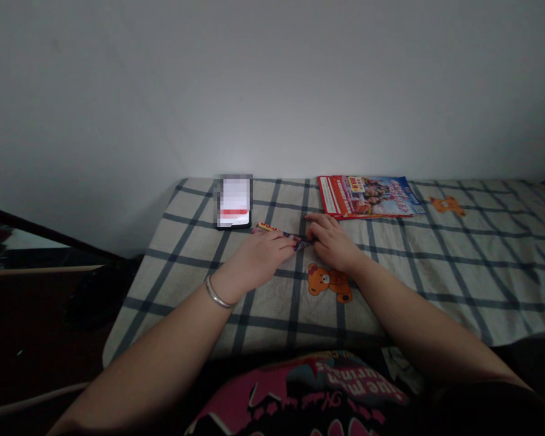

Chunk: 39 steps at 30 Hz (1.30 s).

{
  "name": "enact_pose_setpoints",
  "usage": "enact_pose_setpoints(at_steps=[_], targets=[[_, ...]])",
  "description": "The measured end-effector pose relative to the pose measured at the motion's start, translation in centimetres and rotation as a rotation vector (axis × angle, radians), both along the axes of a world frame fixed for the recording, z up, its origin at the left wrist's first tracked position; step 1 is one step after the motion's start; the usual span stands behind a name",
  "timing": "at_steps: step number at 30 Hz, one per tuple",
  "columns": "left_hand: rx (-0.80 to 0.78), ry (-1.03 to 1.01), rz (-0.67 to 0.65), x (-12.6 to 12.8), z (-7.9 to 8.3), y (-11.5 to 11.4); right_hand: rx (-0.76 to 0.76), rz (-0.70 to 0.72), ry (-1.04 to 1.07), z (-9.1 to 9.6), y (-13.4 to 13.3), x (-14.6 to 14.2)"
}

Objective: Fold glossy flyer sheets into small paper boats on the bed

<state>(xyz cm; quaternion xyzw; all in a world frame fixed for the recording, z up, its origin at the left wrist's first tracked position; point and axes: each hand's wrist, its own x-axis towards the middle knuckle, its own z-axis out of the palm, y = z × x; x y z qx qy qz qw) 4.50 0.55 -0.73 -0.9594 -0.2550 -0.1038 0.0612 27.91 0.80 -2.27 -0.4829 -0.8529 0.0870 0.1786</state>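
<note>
Both of my hands rest on a checked cloth point(413, 272) printed with orange bears. My left hand point(258, 257), with a silver bangle on the wrist, lies over a small folded piece of coloured paper point(272, 229), fingers pressed down on it. My right hand point(329, 239) meets it from the right, fingers curled onto the same paper's other end. Most of the paper is hidden under the fingers.
A lit phone point(234, 201) lies just beyond my left hand. A stack of colourful leaflets point(367, 195) lies at the back by the white wall. The cloth's left edge drops to a dark floor. A bear print point(329, 283) sits between my wrists.
</note>
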Motion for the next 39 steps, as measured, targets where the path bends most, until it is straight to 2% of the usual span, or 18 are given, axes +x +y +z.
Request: enact_pose_setpoints(at_steps=[8, 13, 19, 23, 29, 33, 36, 39], targets=[[-0.049, -0.017, 0.048, 0.1, -0.1, 0.2, 0.075, -0.001, 0.034, 0.0, -0.1, -0.1], [0.008, -0.043, 0.172, 0.5, -0.2, 0.0, 0.112, -0.01, 0.067, -0.3, 0.1, -0.3], [0.03, -0.066, 0.255, 0.6, -0.5, 0.1, 0.135, -0.026, 0.063, -0.2, 0.0, -0.4], [0.039, -0.069, 0.245, 0.6, -0.9, 0.3, 0.149, -0.023, 0.066, -0.3, 0.1, -0.5], [0.061, -0.119, 0.201, 0.6, -1.7, 0.6, 0.117, 0.061, 0.141, -0.8, 0.6, -0.3], [0.056, -0.165, 0.186, 0.6, -1.1, 0.4, 0.078, 0.072, 0.21, -0.7, 0.7, -0.3], [0.027, -0.238, 0.257, 0.4, -0.3, 0.4, 0.048, 0.066, 0.261, -0.4, 0.5, -0.3], [-0.044, -0.405, 0.348, -0.1, 0.2, 0.7, 0.051, 0.05, 0.311, -0.1, 0.4, -0.1]])
